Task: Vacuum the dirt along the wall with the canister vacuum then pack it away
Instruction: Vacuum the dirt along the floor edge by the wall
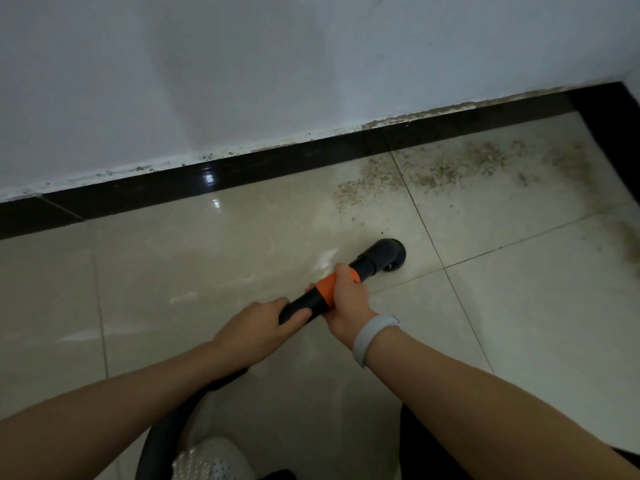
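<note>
Gritty dirt (433,171) hugs the floor's skirting edge beyond my nozzle (389,255); both hands' fingers, left (258,327) and right (346,299), grip the wand (313,299)—a fast push could scatter it.

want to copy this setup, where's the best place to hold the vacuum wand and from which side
Grip the vacuum wand on its straight tube, from above, as here: the right hand wraps the orange collar near the brush nozzle, and the left hand wraps the black tube behind it. The wand slants down to the floor, so probably the front hand steers toward the dirt.
</note>
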